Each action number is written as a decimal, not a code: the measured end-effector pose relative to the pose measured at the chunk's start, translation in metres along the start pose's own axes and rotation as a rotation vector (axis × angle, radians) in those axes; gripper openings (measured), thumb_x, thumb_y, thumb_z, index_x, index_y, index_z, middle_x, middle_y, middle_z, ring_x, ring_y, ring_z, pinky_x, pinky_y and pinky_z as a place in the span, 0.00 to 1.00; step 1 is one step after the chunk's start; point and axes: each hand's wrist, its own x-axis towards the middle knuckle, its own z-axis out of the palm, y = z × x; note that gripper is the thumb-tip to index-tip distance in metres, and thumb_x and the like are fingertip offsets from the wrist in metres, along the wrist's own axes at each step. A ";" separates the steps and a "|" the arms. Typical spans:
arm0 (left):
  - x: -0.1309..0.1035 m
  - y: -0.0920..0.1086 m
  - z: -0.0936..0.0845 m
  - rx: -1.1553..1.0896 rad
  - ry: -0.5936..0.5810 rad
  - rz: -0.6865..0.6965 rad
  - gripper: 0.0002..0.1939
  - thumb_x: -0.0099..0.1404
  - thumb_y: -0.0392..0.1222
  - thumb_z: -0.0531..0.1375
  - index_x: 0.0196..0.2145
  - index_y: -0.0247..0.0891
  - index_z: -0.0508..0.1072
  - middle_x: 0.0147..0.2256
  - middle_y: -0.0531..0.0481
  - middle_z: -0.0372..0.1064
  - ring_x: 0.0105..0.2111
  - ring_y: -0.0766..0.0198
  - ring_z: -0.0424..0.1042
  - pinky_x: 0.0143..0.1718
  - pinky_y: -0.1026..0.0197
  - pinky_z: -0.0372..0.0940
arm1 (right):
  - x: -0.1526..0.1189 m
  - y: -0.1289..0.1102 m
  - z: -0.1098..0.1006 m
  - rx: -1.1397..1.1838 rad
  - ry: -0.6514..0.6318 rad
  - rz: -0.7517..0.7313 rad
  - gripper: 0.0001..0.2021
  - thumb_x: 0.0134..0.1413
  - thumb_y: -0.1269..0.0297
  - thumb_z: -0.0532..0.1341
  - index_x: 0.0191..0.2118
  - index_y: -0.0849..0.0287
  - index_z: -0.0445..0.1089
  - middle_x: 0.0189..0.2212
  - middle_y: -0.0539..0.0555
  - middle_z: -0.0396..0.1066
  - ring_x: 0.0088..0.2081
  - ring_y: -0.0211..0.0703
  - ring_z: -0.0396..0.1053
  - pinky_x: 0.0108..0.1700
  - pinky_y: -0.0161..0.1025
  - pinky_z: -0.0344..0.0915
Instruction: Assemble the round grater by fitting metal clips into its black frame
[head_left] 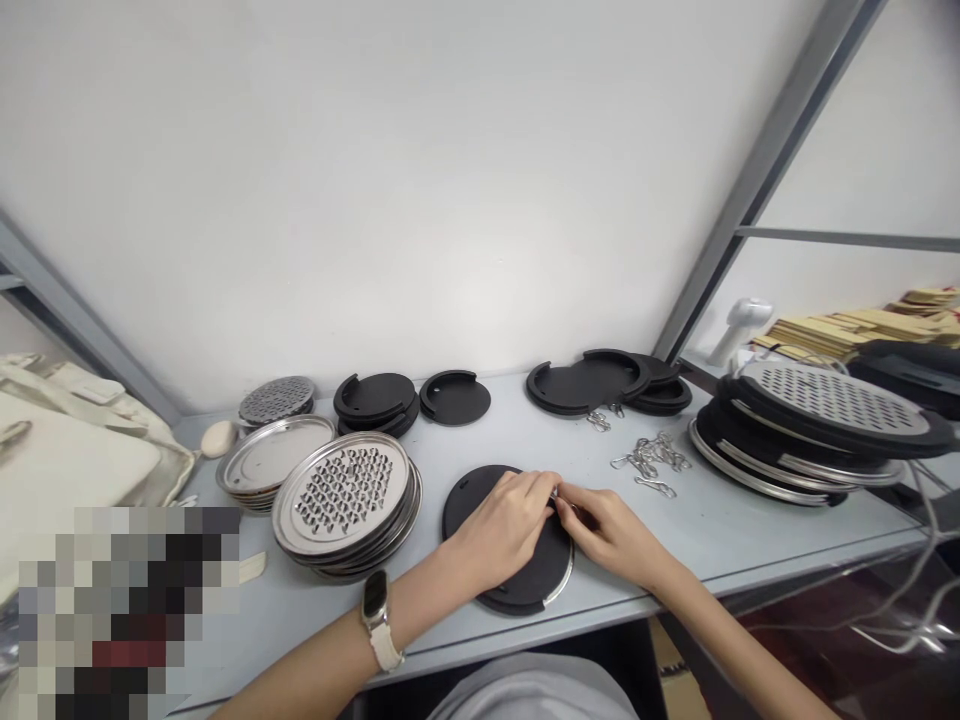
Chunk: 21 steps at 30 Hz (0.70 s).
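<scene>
In front of me a round black disc [536,580] with a bit of silver rim at its right edge lies on the table. Over its upper part rests my left hand [508,525], a watch on its wrist. Its fingertips meet those of my right hand [604,530] at the disc's upper right edge. Both hands are closed around something small and shiny there, mostly hidden by the fingers. Metal clips [651,456] lie in a loose pile beyond my right hand. Left of the disc stands a stack of silver grater plates [346,495].
Plain silver discs [277,455] sit at the left. Black holders [379,398] and more black holders [577,382] line the back. At the right rises a tall stack of assembled graters [840,395]. A white bag [75,440] lies far left; cables hang at the right.
</scene>
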 end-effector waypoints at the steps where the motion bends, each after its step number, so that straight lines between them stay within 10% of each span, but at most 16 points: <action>1: 0.000 0.000 0.000 0.000 0.001 -0.001 0.13 0.69 0.29 0.48 0.50 0.37 0.60 0.45 0.46 0.66 0.43 0.58 0.66 0.47 0.56 0.61 | 0.000 0.000 0.000 -0.001 -0.001 0.002 0.10 0.62 0.67 0.48 0.29 0.57 0.60 0.20 0.46 0.57 0.21 0.36 0.56 0.26 0.33 0.54; 21: 0.000 -0.001 0.002 0.009 0.021 0.015 0.14 0.69 0.29 0.48 0.51 0.38 0.60 0.46 0.45 0.66 0.44 0.57 0.67 0.47 0.55 0.62 | 0.000 0.001 0.001 -0.014 0.089 -0.008 0.13 0.63 0.65 0.48 0.26 0.57 0.56 0.18 0.44 0.54 0.19 0.34 0.53 0.24 0.32 0.52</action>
